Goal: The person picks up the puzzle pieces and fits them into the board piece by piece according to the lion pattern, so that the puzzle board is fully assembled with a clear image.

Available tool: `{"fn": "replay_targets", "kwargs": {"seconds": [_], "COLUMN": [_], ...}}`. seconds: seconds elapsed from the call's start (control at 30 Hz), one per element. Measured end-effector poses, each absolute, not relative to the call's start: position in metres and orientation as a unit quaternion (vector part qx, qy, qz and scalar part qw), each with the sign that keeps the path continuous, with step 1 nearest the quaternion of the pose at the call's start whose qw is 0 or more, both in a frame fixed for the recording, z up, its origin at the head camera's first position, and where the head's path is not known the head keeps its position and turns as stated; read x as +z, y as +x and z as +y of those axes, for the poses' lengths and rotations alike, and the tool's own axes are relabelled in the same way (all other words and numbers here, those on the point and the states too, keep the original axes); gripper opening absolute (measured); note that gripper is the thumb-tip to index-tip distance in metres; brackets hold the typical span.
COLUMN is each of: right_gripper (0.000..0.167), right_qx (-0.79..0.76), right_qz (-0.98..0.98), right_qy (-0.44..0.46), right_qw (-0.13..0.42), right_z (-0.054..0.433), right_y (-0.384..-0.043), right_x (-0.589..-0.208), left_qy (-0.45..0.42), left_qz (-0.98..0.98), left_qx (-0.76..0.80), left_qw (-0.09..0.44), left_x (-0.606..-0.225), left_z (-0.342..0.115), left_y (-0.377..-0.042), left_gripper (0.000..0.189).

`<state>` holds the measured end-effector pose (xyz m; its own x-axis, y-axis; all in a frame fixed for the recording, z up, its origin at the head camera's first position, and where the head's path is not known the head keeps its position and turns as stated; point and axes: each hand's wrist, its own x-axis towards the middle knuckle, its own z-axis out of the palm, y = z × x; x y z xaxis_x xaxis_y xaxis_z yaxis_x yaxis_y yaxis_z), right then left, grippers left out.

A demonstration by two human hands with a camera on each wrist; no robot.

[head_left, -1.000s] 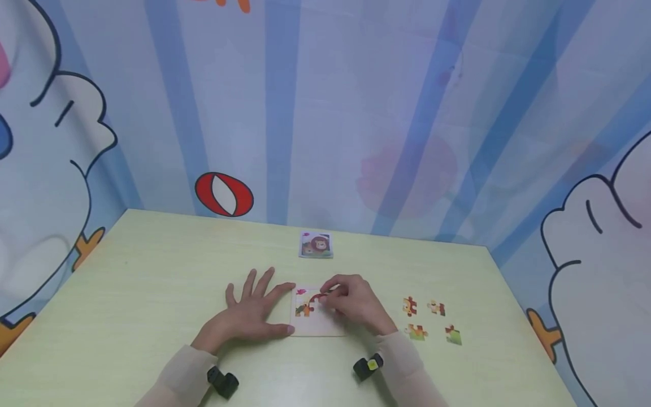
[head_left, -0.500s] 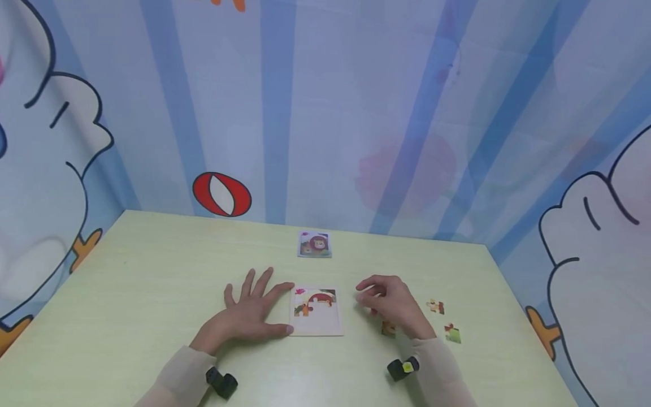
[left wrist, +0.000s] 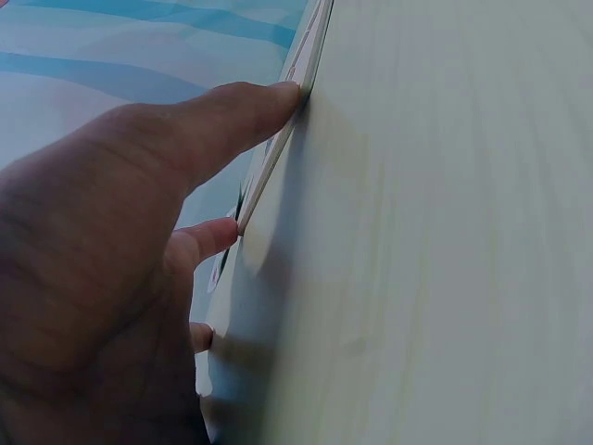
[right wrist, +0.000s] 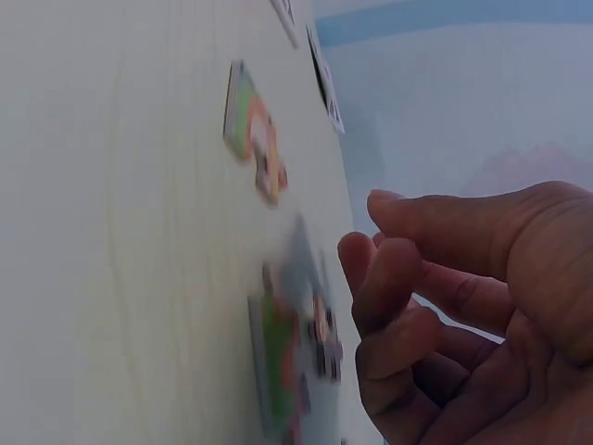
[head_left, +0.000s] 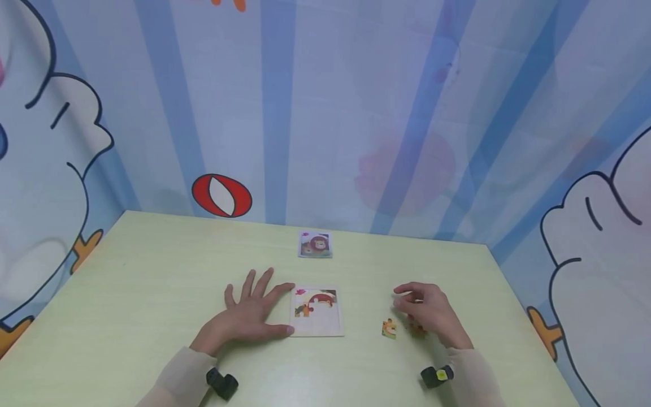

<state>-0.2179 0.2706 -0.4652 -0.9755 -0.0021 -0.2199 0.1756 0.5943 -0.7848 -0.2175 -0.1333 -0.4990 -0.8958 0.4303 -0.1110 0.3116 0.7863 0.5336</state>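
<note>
My left hand (head_left: 249, 316) lies spread beside a small square puzzle board (head_left: 317, 328). Its thumb and index fingertips touch the board's left edge, and the left wrist view shows both against that thin edge. Joined puzzle pieces (head_left: 322, 299) cover the upper part of the board. Over to the right, my right hand (head_left: 429, 308) hovers above loose puzzle pieces with fingers loosely bent and nothing visible held. One loose piece (head_left: 389, 328) lies left of it, and another (head_left: 417, 328) is partly covered by it. In the right wrist view, a green-edged piece (right wrist: 278, 362) lies below the fingers.
A small lion picture card (head_left: 315, 245) lies behind the board on the pale table (head_left: 178, 265). A striped cartoon backdrop (head_left: 325, 113) rises at the table's far edge. Each wrist carries a small black camera.
My right hand has left the board's upper right and moved right to the loose pieces. The board's upper right pieces are now uncovered. My left hand stays in place.
</note>
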Motion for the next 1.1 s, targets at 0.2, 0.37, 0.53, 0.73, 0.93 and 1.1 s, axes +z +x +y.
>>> {"fn": "replay_targets", "kwargs": {"seconds": [0.2, 0.37, 0.53, 0.73, 0.93, 1.1], "right_gripper": [0.037, 0.042, 0.042, 0.04, 0.04, 0.04], "right_qx": [-0.422, -0.386, -0.349, -0.34, -0.346, -0.357], "right_qz": [0.901, 0.917, 0.932, 0.937, 0.936, 0.932], "right_qy": [0.059, 0.05, 0.043, 0.029, 0.036, 0.041], "right_qw": [0.08, 0.082, 0.091, 0.078, 0.064, 0.048], "right_z": [0.287, 0.295, 0.3, 0.3, 0.298, 0.295], "right_y": [-0.217, -0.215, -0.216, -0.216, -0.215, -0.218], "right_x": [-0.467, -0.467, -0.471, -0.474, -0.472, -0.474], "left_qy": [0.184, 0.183, 0.189, 0.184, 0.189, 0.192], "left_qz": [0.94, 0.941, 0.938, 0.942, 0.938, 0.937], "left_qx": [0.255, 0.256, 0.259, 0.247, 0.26, 0.265], "left_qw": [0.132, 0.127, 0.132, 0.136, 0.131, 0.122], "left_x": [-0.493, -0.497, -0.491, -0.493, -0.494, -0.497], "left_z": [-0.132, -0.133, -0.133, -0.132, -0.133, -0.133], "left_y": [-0.216, -0.218, -0.216, -0.216, -0.216, -0.216], "left_gripper": [0.094, 0.093, 0.094, 0.093, 0.094, 0.094]}}
